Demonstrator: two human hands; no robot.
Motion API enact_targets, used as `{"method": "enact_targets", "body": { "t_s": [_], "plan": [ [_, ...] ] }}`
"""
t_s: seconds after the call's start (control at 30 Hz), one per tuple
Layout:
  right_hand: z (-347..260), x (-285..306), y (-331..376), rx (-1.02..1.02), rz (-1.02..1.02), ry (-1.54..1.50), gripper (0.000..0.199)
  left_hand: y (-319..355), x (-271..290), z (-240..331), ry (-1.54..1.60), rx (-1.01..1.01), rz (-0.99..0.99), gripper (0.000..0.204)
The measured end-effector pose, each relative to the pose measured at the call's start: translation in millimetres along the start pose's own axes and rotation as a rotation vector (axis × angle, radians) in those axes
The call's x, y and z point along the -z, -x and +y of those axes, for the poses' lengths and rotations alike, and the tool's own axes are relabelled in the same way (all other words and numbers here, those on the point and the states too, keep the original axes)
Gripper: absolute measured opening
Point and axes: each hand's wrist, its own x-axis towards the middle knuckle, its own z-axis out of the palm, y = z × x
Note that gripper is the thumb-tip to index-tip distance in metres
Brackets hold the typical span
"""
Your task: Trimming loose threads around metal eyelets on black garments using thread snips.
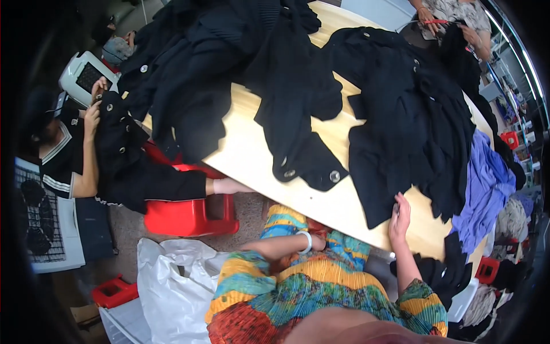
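Observation:
My right hand (400, 219) rests at the table's near edge, beside the hem of a black knit garment (401, 132). Its fingers point up and away from me, stretched out; a small dark spot shows by the thumb, too small to make out. My left hand (318, 242) lies low over my lap, below the table edge, with a pale bracelet (307, 242) at the wrist. The fingers of that hand are hidden. Another black garment (298, 103) with shiny round buttons lies ahead on the pale wooden table (252, 137).
More black garments (195, 74) are heaped at the far left. Purple cloth (484, 189) hangs over the table's right side. A co-worker (69, 149) handles black cloth at left; another person (452, 23) works at far right. A red stool (177, 217) and white plastic bag (172, 281) stand left.

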Motion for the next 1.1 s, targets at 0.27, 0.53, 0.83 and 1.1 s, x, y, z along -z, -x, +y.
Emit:
{"method": "enact_targets", "body": {
  "t_s": [0.27, 0.53, 0.83, 1.1],
  "plan": [
    [-103.8, 2.4, -72.9, 0.043, -0.047, -0.552, 0.018, 229.0, 112.5, 22.1, -0.041, -0.714, 1.03, 0.015],
    [-237.8, -97.0, -268.8, -0.115, -0.384, -0.828, 0.024, 335.7, 314.3, -49.8, -0.718, 0.195, 2.262, 0.03],
    [-325.3, -199.2, -373.4, -0.086, -0.219, -0.61, 0.044, 354.6, 337.8, -97.7, -0.326, 0.412, 1.952, 0.055],
    [-347.1, -159.0, -363.0, -0.221, -0.408, -1.047, 0.025, 359.9, 339.0, -123.5, -0.275, 0.415, 1.998, 0.058]
  ]
}}
